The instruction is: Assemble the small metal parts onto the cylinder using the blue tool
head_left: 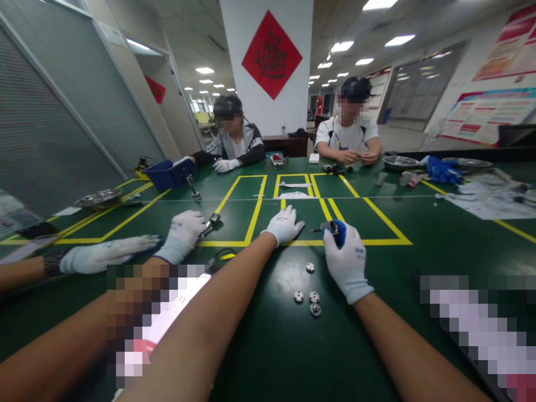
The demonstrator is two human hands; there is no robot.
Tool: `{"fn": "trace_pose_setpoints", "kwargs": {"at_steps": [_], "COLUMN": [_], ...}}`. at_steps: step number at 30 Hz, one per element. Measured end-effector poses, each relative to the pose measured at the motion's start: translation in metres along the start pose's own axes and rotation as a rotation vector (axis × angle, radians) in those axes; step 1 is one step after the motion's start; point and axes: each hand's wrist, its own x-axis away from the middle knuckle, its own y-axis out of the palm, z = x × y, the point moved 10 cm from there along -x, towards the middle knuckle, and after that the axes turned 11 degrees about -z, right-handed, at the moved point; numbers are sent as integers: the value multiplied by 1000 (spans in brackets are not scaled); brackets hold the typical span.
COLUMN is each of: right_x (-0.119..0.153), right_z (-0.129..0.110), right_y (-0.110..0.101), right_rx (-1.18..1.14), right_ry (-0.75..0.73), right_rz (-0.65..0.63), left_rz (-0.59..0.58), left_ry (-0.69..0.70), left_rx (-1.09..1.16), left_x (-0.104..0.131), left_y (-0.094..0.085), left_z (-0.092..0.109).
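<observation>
My left hand [285, 225], in a white glove, lies palm down on the green table with its fingers stretched out and holds nothing. A short way to its right, my gloved right hand [347, 257] is closed around a small screwdriver [334, 226]; a thin shaft points left and a dark rounded handle shows between thumb and fingers. Several small round metal discs with holes [314, 297] lie on the table between my forearms, left of my right wrist. The palm of my left hand is hidden.
A co-worker's gloved hand [184, 231] at my left holds a metal part [213, 224]; their other hand [113, 254] lies nearby. Two people sit opposite. A blue bin [167, 176] stands far left; blue gloves [444, 169] lie far right. Yellow tape [385, 223] marks the table.
</observation>
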Motion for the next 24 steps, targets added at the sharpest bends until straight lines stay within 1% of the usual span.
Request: {"fn": "trace_pose_setpoints", "kwargs": {"at_steps": [4, 9, 11, 14, 16, 18, 20, 21, 22, 23, 24], "right_x": [0, 0, 0, 1, 0, 0, -1, -1, -1, -1, -2], "right_z": [0, 2, 4, 7, 8, 8, 7, 7, 7, 8, 8], "right_y": [-5, -17, -20, -23, -23, -22, -22, -21, -21, -20, -19], "right_rx": [8, -1, -10, -22, -26, -25, -24, -22, -22, -23, -24], "right_ry": [7, 17, 24, 40, 45, 41, 35, 35, 38, 44, 51], "right_rz": [25, 117, 150, 171, 167, 159, 153, 150, 147, 143, 135], "left_rz": [-5, 21, 43, 54, 22, -15, -5, 25, 78, 152, 233], "left_ry": [45, 122, 150, 91, 44, 44, 82, 104, 110, 89, 38], "left_rx": [-13, -3, 9, 40, 55, 66, 102, 141, 201, 282, 381], "left_x": [23, 53, 62, 66, 64, 62, 63, 64, 65, 67, 69], "left_y": [0, 1, 0, -1, 1, 3, 1, -3, -9, -16, -23], "left_z": [25, 57, 66, 65, 63, 64, 65, 65, 61, 52, 38]}}
